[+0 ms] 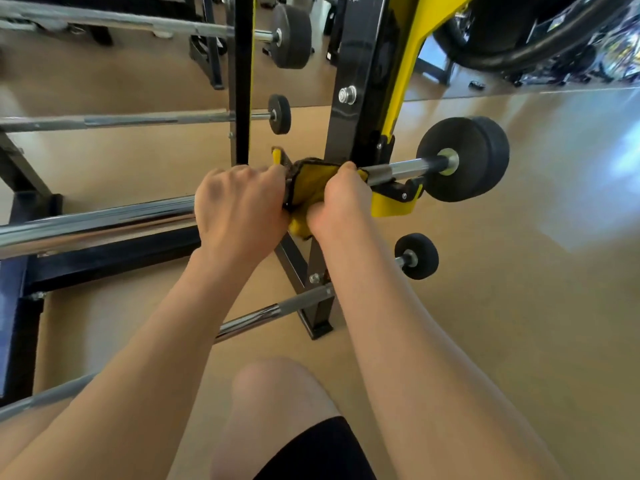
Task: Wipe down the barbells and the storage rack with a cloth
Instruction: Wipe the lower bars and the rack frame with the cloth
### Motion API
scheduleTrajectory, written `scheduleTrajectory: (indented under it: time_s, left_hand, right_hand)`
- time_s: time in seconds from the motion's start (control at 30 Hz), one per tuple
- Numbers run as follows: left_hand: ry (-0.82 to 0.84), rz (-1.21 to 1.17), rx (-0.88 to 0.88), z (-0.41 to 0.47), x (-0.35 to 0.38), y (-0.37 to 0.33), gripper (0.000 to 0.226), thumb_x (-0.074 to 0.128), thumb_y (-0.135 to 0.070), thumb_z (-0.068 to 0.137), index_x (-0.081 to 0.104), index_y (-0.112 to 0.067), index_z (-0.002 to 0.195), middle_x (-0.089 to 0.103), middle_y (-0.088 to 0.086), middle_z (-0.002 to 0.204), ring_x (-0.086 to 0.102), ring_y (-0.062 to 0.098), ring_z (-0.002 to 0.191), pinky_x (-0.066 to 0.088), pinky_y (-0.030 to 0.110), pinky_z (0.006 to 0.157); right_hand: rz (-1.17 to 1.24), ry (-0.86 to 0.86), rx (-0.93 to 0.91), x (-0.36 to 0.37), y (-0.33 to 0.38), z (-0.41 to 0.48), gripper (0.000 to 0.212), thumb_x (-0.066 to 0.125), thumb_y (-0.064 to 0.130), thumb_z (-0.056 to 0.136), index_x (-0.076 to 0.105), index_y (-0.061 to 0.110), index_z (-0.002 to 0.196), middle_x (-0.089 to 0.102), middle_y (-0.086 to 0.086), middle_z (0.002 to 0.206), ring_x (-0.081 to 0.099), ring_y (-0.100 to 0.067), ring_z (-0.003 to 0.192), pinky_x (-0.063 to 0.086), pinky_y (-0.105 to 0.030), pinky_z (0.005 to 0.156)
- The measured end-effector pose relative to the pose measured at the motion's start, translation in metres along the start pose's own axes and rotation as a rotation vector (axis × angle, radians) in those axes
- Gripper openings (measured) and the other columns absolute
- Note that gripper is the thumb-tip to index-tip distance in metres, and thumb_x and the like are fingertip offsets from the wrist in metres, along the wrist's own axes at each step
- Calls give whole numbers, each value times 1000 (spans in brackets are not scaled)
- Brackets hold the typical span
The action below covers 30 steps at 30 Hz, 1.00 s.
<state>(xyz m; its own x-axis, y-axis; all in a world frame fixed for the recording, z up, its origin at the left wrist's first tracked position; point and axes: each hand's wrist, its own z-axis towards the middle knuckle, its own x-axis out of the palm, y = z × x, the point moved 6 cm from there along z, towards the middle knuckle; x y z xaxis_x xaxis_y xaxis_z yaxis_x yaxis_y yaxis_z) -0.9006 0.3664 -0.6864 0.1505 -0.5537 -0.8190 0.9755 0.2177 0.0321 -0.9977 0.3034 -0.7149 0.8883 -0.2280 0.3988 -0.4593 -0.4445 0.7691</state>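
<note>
The left hand (239, 209) and right hand (336, 202) are bare. The left hand's knuckles are smeared by motion blur. Both forearms (156, 341) are bare as well, uncovered all the way to the lower edge of the view. One knee (273, 386) shows, bare and rounded. Above it the thigh is covered by black shorts (322, 452), plain and close-fitting, with a curved hem.
</note>
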Motion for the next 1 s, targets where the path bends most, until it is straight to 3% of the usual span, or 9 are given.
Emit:
scheduleTrajectory:
  time_s: [0.13, 0.23, 0.37, 0.47, 0.57, 0.63, 0.7, 0.87, 1.0]
  left_hand:
    - [-8, -32, 41, -4, -3, 2, 12, 62, -30, 95, 62, -19, 93, 57, -2, 70, 46, 19, 59, 31, 31, 60]
    - [-15, -66, 30, -7, -3, 6, 13, 64, -28, 94, 64, -20, 105, 62, -2, 77, 50, 19, 65, 35, 32, 65]
    - [-2, -23, 3, -7, -1, 1, 19, 71, -30, 91, 61, -20, 104, 63, -1, 81, 53, 20, 69, 41, 36, 71]
    - [21, 19, -83, -7, 2, -2, 16, 72, -24, 91, 59, -20, 99, 61, 0, 80, 51, 21, 71, 38, 39, 78]
    - [16, 8, -210, -7, 4, -8, 12, 71, -17, 88, 61, -18, 96, 62, 3, 81, 53, 26, 76, 38, 43, 84]
    - [22, -24, -233, -4, 6, -18, 17, 71, -20, 87, 61, -17, 100, 62, 4, 87, 55, 28, 85, 39, 46, 89]
    - [54, -71, -175, 2, 10, -33, 28, 71, -21, 86, 59, -17, 111, 63, 5, 96, 57, 30, 94, 39, 48, 94]
    - [45, -101, -148, 7, 13, -41, 22, 65, -20, 90, 59, -18, 111, 65, 4, 95, 60, 29, 92, 39, 47, 93]
    - [68, -74, -107, 7, 14, -39, 27, 68, -21, 89, 58, -18, 113, 65, 3, 97, 59, 28, 90, 38, 45, 90]
  right_hand:
    - [144, 5, -71, -17, 0, 6, 51, 36, 57, 108, 42, 27, 150, 65, -9, 132, 64, -33, 113, 47, -50, 108]
    - [209, -12, -26, -25, 9, 6, 47, 43, 51, 109, 45, 23, 147, 66, -9, 121, 63, -31, 104, 49, -47, 104]
    - [-288, 4, -10, -26, 1, -7, 32, 46, 44, 109, 58, 18, 123, 70, -6, 99, 68, -24, 92, 59, -40, 81]
    - [-786, 8, -310, -38, 28, -18, 29, 42, 44, 110, 53, 18, 112, 64, -1, 95, 64, -12, 84, 54, -29, 64]
    - [-785, -149, -783, -56, 90, -29, 29, 47, 37, 109, 40, 15, 126, 57, 3, 96, 63, -8, 73, 48, -16, 51]
    - [-672, -282, -988, -64, 123, -26, 37, 48, 33, 105, 31, 16, 132, 54, -5, 113, 64, -11, 77, 50, -15, 55]
    - [-839, -410, -1074, -64, 143, -3, 42, 48, 30, 101, 34, 12, 137, 43, -12, 130, 62, -19, 94, 55, -25, 71]
    - [-1868, -189, -956, -38, 117, 56, 33, 41, 27, 106, 59, 7, 125, 58, -13, 120, 60, -34, 113, 44, -36, 77]
    - [-2017, -133, -698, -38, 140, 63, 28, 49, 9, 106, 59, -5, 129, 54, -15, 103, 53, -28, 94, 44, -35, 82]
